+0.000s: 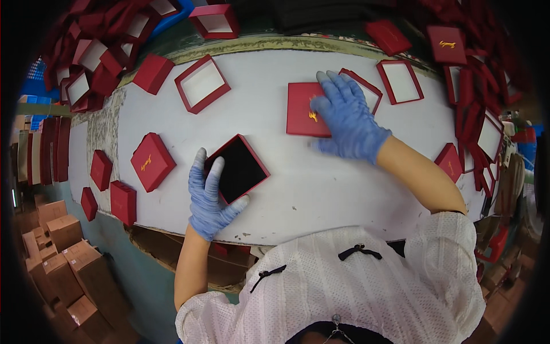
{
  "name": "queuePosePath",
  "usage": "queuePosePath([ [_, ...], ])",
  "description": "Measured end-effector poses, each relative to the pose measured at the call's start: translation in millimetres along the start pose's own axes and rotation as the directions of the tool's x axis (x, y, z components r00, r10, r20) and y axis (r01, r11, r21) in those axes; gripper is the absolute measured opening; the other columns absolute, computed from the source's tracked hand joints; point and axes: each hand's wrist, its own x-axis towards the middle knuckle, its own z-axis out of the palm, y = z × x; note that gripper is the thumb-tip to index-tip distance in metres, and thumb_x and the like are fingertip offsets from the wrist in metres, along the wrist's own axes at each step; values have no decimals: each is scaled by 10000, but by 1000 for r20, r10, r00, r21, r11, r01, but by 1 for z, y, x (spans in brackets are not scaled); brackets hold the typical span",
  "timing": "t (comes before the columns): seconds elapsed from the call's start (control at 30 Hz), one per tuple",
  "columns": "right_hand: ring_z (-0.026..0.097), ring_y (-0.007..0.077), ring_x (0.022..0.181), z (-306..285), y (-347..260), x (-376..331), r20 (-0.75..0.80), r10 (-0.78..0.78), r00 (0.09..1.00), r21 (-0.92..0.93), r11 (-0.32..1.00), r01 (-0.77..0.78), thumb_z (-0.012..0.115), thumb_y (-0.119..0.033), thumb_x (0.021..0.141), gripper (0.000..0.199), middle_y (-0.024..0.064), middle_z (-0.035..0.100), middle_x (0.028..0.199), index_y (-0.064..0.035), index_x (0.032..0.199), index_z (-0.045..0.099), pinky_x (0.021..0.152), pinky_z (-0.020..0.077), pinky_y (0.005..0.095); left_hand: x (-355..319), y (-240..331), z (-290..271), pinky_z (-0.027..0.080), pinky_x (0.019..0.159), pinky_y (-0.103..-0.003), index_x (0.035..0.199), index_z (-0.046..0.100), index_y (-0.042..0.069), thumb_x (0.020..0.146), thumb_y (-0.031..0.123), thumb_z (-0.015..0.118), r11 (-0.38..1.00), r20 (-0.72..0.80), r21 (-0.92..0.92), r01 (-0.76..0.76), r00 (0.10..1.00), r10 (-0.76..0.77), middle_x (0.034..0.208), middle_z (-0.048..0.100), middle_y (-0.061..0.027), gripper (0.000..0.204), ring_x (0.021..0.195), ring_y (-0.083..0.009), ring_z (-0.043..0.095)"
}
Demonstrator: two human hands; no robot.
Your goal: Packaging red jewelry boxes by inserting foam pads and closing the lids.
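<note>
From where I watch, my left hand (211, 198) in its blue glove lies on the open red box base with the black pad (238, 169), fingers along its left edge and thumb under its near corner, lightly gripping it; the base sits tilted near the front edge of the white table (321, 195). My right hand (346, 117) lies flat with spread fingers on a red lid with a gold mark (302, 109), pressing but not closed around it; that lid sits toward the table's far side, overlapping an empty red tray (366, 89). Between the two hands the table is bare, and so is the strip before my right forearm. To the left lie another lid with a gold mark (152, 161) and a white-lined tray (201, 83); smaller red boxes (114, 189) crowd the left rim. Heaps of red boxes (103, 51) bank the far left and right edges, closing in there.
</note>
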Motion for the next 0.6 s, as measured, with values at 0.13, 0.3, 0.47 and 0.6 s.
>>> queuePosePath([
  [0.13, 334, 394, 1188, -1, 6, 28, 86, 214, 973, 130, 966, -224, 736, -407, 602, 695, 221, 358, 1271, -57, 1144, 479, 1024, 235, 469, 8, -5, 9, 358, 965, -426, 1394, 190, 148, 616, 390, 769, 985, -40, -149, -91, 995, 86, 1382, 215, -254, 1000, 1209, -371, 355],
  [0.3, 362, 389, 1154, 11, -48, 19, 101, -279, 955, 436, 875, 210, 725, -444, 599, 663, 229, 379, 1241, -107, 1132, 520, 986, 272, 465, 39, 1, 46, 397, 931, -428, 1395, 96, 62, 546, 405, 815, 870, -80, -466, -162, 987, 141, 1353, 258, -269, 1165, 1162, -344, 424],
  [0.47, 342, 411, 1179, 38, -49, 1, -84, -253, 964, 448, 854, 263, 690, -472, 630, 648, 240, 373, 1267, -99, 1143, 560, 995, 237, 509, 57, 9, 36, 340, 924, -497, 1307, 338, 31, 579, 488, 728, 930, 54, -126, -345, 934, 353, 1311, 321, -287, 944, 1140, -433, 391],
  [0.6, 374, 360, 1157, 18, -34, 18, 20, -275, 961, 406, 881, 243, 680, -464, 660, 617, 200, 416, 1239, -80, 1127, 556, 1003, 243, 477, 59, 25, 8, 241, 978, -525, 1313, 352, 79, 575, 526, 689, 943, 318, 244, -228, 937, 145, 1304, 358, -193, 926, 1162, -398, 359],
])
